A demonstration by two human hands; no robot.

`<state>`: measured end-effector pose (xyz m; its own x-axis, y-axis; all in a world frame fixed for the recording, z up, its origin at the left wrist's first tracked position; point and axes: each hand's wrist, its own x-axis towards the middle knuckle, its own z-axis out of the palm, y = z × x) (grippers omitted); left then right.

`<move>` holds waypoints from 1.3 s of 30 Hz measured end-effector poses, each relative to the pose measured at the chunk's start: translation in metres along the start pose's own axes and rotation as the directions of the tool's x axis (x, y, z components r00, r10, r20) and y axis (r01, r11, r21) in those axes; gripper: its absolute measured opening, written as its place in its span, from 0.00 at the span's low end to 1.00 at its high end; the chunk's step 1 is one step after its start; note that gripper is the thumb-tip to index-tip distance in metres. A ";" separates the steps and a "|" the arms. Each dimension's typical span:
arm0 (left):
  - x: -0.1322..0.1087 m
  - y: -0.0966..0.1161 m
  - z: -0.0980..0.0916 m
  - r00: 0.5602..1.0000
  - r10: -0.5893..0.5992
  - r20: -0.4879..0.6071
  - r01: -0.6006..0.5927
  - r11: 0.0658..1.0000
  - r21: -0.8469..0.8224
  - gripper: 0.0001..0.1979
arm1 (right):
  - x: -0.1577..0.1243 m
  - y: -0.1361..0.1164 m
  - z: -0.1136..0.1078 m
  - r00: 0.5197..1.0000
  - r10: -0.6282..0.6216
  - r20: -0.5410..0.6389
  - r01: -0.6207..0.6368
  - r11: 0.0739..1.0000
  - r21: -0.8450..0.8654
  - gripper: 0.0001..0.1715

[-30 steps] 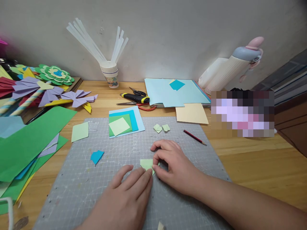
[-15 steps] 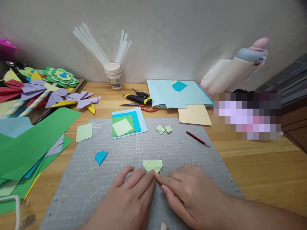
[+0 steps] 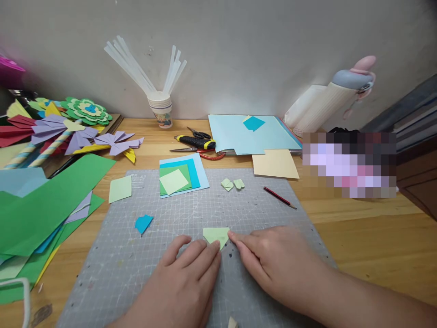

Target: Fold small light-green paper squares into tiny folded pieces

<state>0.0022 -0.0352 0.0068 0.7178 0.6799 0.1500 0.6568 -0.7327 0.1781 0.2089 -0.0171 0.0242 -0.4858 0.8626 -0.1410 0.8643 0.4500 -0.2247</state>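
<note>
A small light green piece of folded paper [image 3: 215, 233] lies on the grey cutting mat [image 3: 116, 273], its straight edge at the far side and its point toward me. My left hand [image 3: 186, 275] lies flat with fingers stretched forward, the fingertips pressing on the paper's near point. At the paper's right corner is the index fingertip of my right hand [image 3: 276, 264]; its thumb sits close against that finger and the others are curled. Two small folded green pieces, one of them a heart-like shape [image 3: 227, 184], rest beyond. A blue paper scrap [image 3: 144, 224] is left of my hands.
Stacked paper squares [image 3: 201, 175], a loose green square [image 3: 120, 189] and a pencil [image 3: 280, 197] lie on the mat. Behind are scissors [image 3: 211, 155], a utility knife [image 3: 196, 141], a cup of white strips [image 3: 161, 109] and a bottle [image 3: 327, 102]. Green sheets [image 3: 51, 209] cover the left.
My right index fingertip has moved from the paper's near point up and right to its right corner. More of the paper's right slanted side shows. My left hand has barely moved.
</note>
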 end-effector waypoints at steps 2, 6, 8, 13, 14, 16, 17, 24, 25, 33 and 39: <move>0.000 0.000 0.000 1.000 0.011 -0.006 -0.011 1.000 0.016 0.15 | 0.003 0.002 0.002 0.998 -0.027 -0.052 0.029 0.999 0.032 0.20; 0.000 -0.002 0.002 0.998 0.031 -0.048 -0.029 0.999 0.040 0.15 | 0.007 0.004 0.009 0.976 -0.181 -0.123 0.196 0.973 0.123 0.19; 0.000 -0.002 0.003 0.997 0.053 -0.053 -0.051 0.997 0.050 0.14 | 0.009 0.004 0.011 0.972 -0.219 -0.084 0.229 0.963 0.140 0.20; 0.000 0.000 0.001 1.000 -0.013 0.010 0.013 1.000 0.027 0.15 | 0.011 0.006 0.009 0.975 -0.222 0.011 0.219 0.967 0.131 0.21; 0.001 0.001 -0.001 0.999 -0.040 0.034 0.039 0.999 0.018 0.15 | 0.012 0.006 0.007 0.975 -0.221 0.016 0.217 0.968 0.125 0.21; 0.001 0.002 -0.003 0.994 -0.089 0.067 0.090 0.996 -0.013 0.15 | 0.012 0.006 0.005 0.977 -0.214 0.019 0.210 0.971 0.114 0.21; 0.002 0.003 -0.004 0.992 -0.105 0.070 0.107 0.994 -0.037 0.14 | 0.012 0.005 0.005 0.977 -0.211 0.022 0.207 0.972 0.111 0.21; 0.006 -0.001 -0.009 0.995 -0.093 0.028 0.096 0.988 -0.122 0.13 | 0.012 0.006 0.006 0.975 -0.221 0.018 0.218 0.971 0.095 0.21; 0.007 -0.002 -0.009 0.995 -0.094 0.022 0.096 0.989 -0.115 0.13 | 0.012 0.006 0.006 0.974 -0.224 0.016 0.222 0.971 0.093 0.21; 0.010 -0.011 -0.013 0.964 -0.257 0.063 0.260 0.964 -0.049 0.13 | 0.013 0.006 0.004 0.975 -0.222 0.013 0.220 0.970 0.099 0.20; 0.012 -0.012 -0.016 0.957 -0.287 0.052 0.287 0.958 0.004 0.13 | 0.013 0.006 0.003 0.974 -0.224 0.009 0.223 0.971 0.087 0.21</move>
<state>-0.0006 -0.0179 0.0222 0.5105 0.8589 0.0417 0.8359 -0.5070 0.2102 0.2076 -0.0041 0.0180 -0.6685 0.7375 -0.0960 0.7197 0.6089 -0.3334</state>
